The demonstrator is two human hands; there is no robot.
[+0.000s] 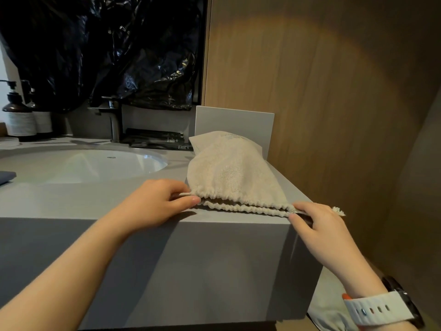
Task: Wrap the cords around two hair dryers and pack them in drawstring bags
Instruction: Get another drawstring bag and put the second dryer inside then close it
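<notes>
A beige drawstring bag (229, 173) lies bulging on the right end of the grey counter (95, 201), its gathered mouth toward me at the front edge. My left hand (157, 201) pinches the drawstring at the left corner of the mouth. At the right corner my right hand (317, 223) pinches the other drawstring end, whose frayed tip (338, 211) sticks out past my fingers. The bag's contents are hidden and no hair dryer shows.
A white basin (83, 163) is sunk in the counter at left, with a tap (112, 120) behind it and pump bottles (19, 115) at far left. Black packets (162, 139) lie by the tap. A grey box (233, 125) stands behind the bag. A wooden wall (334, 115) closes the right.
</notes>
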